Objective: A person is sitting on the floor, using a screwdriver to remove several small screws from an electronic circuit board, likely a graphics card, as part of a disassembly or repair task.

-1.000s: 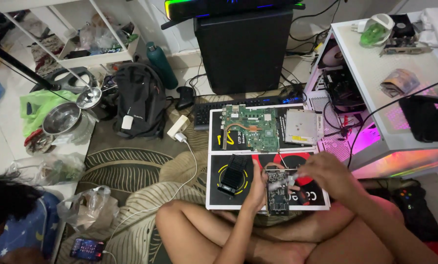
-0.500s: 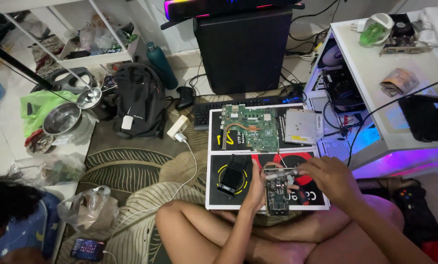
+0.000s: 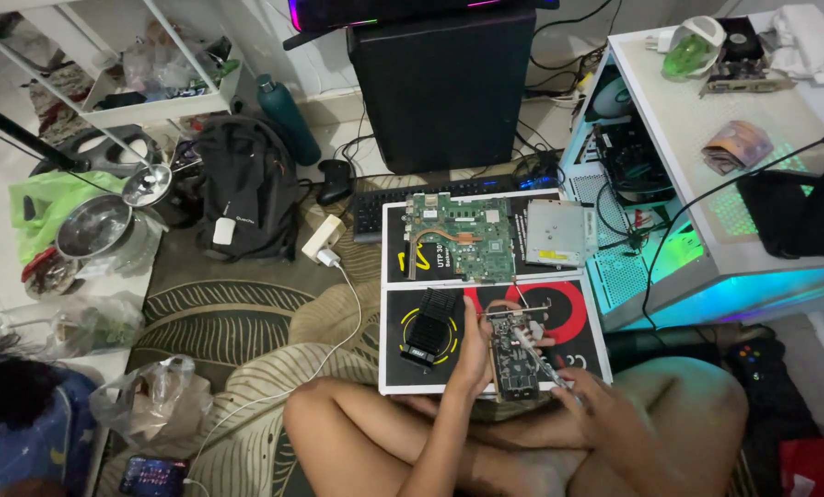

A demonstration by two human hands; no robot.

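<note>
My left hand [image 3: 472, 354] is clenched around the left edge of a dark card [image 3: 513, 354], holding it over the near box [image 3: 403, 368] on the floor, just above my crossed legs. My right hand [image 3: 605, 414] grasps a thin tool [image 3: 545, 361], its tip on the card. Left of the card, a black heatsink [image 3: 432, 322] lies on the same box. Beyond, a green board [image 3: 458, 235] and a silver drive [image 3: 559, 232] rest on a second box. Farther back stand a keyboard [image 3: 375, 204] and a black tower [image 3: 444, 83].
</note>
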